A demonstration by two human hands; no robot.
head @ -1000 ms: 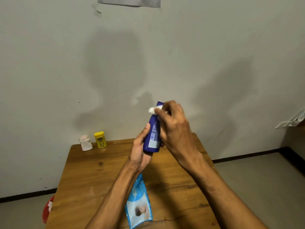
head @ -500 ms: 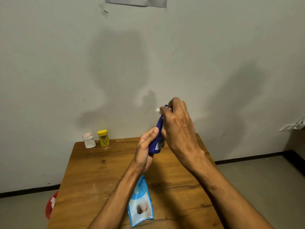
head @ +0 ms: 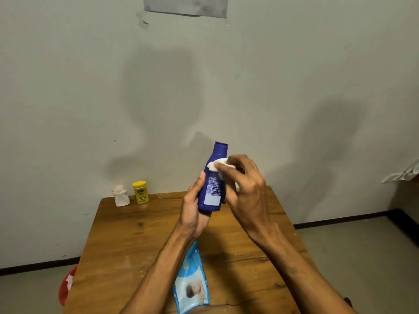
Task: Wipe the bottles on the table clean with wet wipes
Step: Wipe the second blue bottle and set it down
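Note:
A dark blue bottle [head: 214, 184] with a white back label is held upright above the wooden table [head: 127, 241]. My left hand [head: 195, 211] grips its lower body from the left and underneath. My right hand [head: 242, 189] presses a small folded white wet wipe [head: 216, 165] against the bottle's shoulder, below the neck. At the table's far left corner stand a small yellow bottle [head: 141, 192] and a small white bottle [head: 121, 196], both upright and apart from my hands.
A light blue wet-wipe pack [head: 191, 284] lies flat near the table's front edge, under my left forearm. A red object [head: 66, 286] sits on the floor left of the table. The wall stands directly behind the table.
The bottle has turned so its label faces me, and its top is uncovered. My right hand with the wipe has slid down from the cap to the shoulder.

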